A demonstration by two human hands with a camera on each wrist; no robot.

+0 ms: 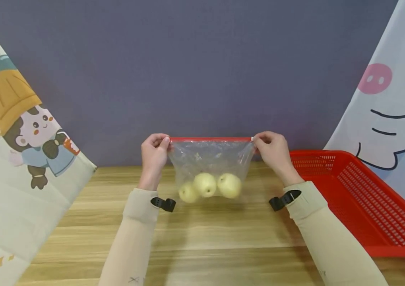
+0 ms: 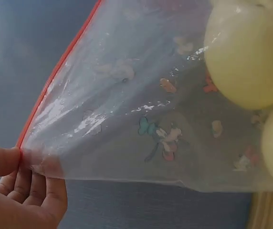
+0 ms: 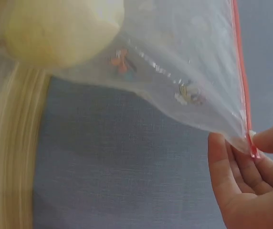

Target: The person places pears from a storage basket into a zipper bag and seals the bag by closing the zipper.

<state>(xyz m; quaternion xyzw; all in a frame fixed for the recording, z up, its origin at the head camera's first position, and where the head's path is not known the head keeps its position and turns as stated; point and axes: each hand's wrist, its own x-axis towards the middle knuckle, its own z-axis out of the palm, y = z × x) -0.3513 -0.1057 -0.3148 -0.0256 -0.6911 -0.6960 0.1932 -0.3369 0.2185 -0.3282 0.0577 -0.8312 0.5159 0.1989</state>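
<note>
The clear zip bag [image 1: 210, 159] hangs in the air between the two hands, above the far middle of the wooden counter [image 1: 202, 238]. Its long axis is the red zip strip [image 1: 210, 139], which runs level from left to right, stretched taut. The left hand [image 1: 154, 153] pinches the left end of the strip between thumb and curled fingers; the right hand [image 1: 274, 151] pinches the right end the same way. Both hands stand at the same height and equally near the bag, one at each corner, so the bag lies straight ahead of the person, centred between the arms.

Inside the bag three pale yellow-green apples [image 1: 209, 186] sit together in the sagging bottom, touching one another, just above the counter; whether the bag's bottom rests on the wood I cannot tell. The film carries small printed cartoon figures [image 2: 160, 138].

A red slotted basket [image 1: 359, 198] stands on the counter to the right, just beside the right forearm; nothing shows in it.
</note>
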